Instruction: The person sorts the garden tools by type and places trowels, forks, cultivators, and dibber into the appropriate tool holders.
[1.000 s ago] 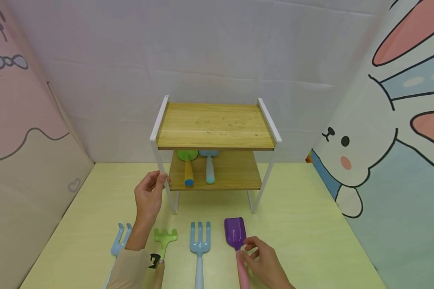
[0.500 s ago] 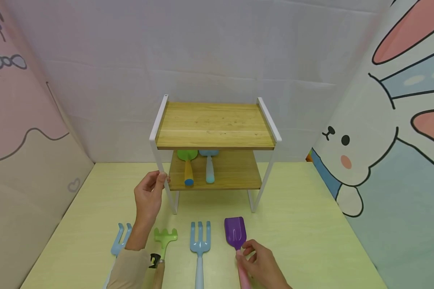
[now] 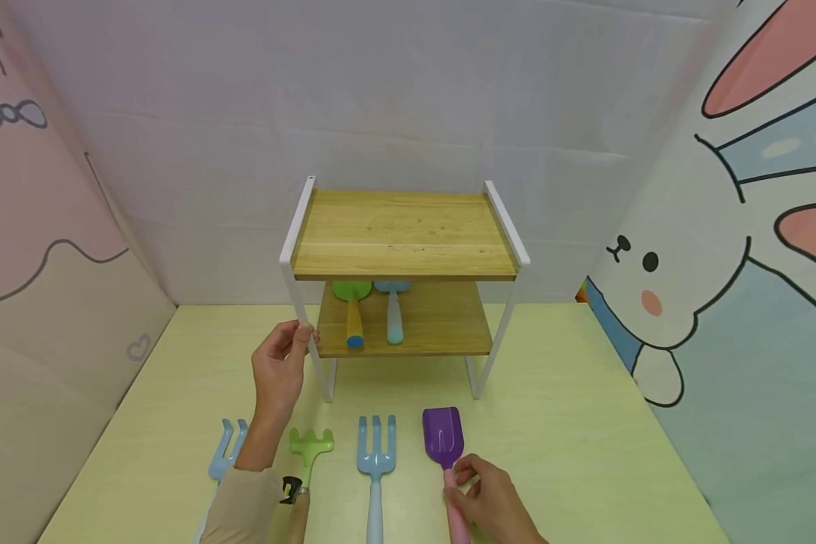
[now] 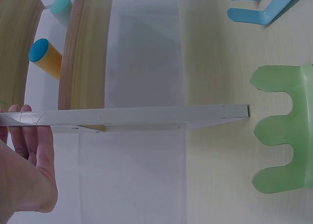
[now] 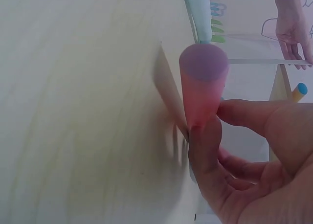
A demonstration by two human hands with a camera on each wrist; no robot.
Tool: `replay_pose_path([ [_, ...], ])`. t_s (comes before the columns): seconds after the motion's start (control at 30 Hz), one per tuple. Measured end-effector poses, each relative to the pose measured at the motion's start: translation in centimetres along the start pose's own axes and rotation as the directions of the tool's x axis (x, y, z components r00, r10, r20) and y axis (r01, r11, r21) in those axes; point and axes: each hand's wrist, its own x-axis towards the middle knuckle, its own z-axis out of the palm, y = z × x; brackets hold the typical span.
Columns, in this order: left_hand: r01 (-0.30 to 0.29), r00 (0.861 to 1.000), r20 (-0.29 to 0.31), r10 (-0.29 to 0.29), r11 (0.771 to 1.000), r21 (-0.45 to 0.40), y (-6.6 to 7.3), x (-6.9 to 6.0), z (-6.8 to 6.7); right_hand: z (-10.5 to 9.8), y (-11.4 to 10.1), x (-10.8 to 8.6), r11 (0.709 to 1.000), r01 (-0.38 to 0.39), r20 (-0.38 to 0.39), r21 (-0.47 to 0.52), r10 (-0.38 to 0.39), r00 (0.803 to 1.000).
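Observation:
My left hand [image 3: 280,370] pinches the white metal upright [image 4: 146,115] of a small two-tier shelf [image 3: 408,234], its fingers behind the bar in the left wrist view. Down at the front right, my right hand [image 3: 495,499] pinches the pink handle [image 5: 205,94] of a purple toy shovel [image 3: 442,437] between thumb and fingers. The blade points toward the shelf. In the right wrist view a shadow falls on the tabletop beside the handle. On the lower tier lie a green tool with a yellow handle [image 3: 354,321] and a light blue one [image 3: 395,317], heads partly hidden by the top board.
Left of the shovel a light blue toy fork [image 3: 377,461] and a green rake [image 3: 310,447] lie in a row on the pale table [image 3: 585,438]. Another blue fork [image 3: 224,453] is partly covered by my left sleeve [image 3: 241,508]. Printed cloths stand around the table.
My right hand has moved slightly left onto the shovel's pink handle and its fingers have closed round it. The left hand has stayed on the shelf upright.

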Motion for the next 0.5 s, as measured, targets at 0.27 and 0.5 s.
replay_pose_path([
  [0.27, 0.006, 1.0, 0.001, -0.006, 1.0, -0.017, 0.18, 0.01, 0.0, 0.01, 0.22, 0.19, 0.999, -0.035, 0.029, 0.013, 0.034, 0.999],
  [0.5, 0.003, 1.0, 0.001, -0.003, 1.0, -0.017, 0.23, -0.05, 0.04, 0.01, 0.18, 0.22, 0.999, -0.045, 0.053, 0.008, 0.045, 0.998],
])
